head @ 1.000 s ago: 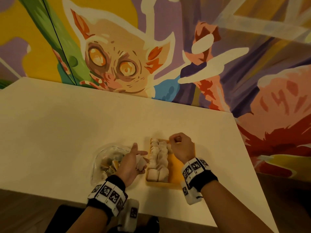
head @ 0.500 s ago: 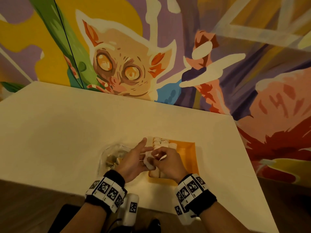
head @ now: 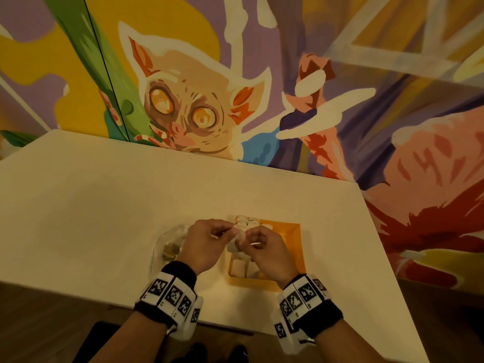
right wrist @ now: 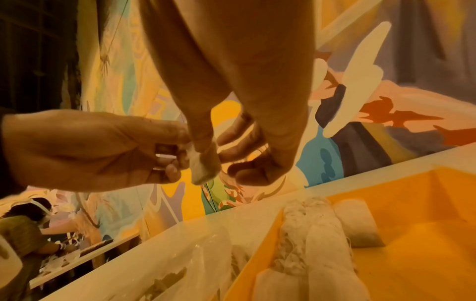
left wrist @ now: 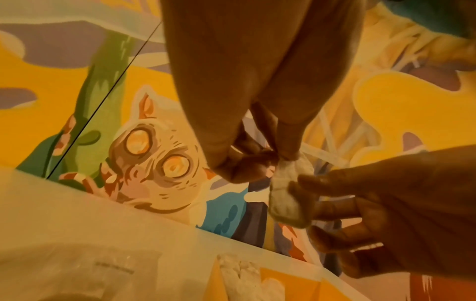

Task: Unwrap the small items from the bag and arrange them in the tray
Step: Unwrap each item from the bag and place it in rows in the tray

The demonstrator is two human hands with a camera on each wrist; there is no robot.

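Both hands hold one small white wrapped item (head: 237, 238) above the near left part of the orange tray (head: 290, 231). My left hand (head: 209, 237) pinches its top end; in the left wrist view the item (left wrist: 288, 195) hangs from those fingertips. My right hand (head: 259, 244) pinches it from the right; the right wrist view shows the item (right wrist: 203, 165) between both hands. Several white items (right wrist: 309, 234) lie in rows along the tray's (right wrist: 425, 244) left side. The clear plastic bag (head: 170, 244) lies left of the tray, partly hidden by my left hand.
The cream table (head: 104, 205) ends against a painted mural wall (head: 235, 74). Its near edge runs just below my wrists. In the right wrist view another person (right wrist: 23, 230) works at a table far to the left.
The right hand left the tray's far end and came to the left hand. Both now pinch the white item and have lifted it slightly over the tray.
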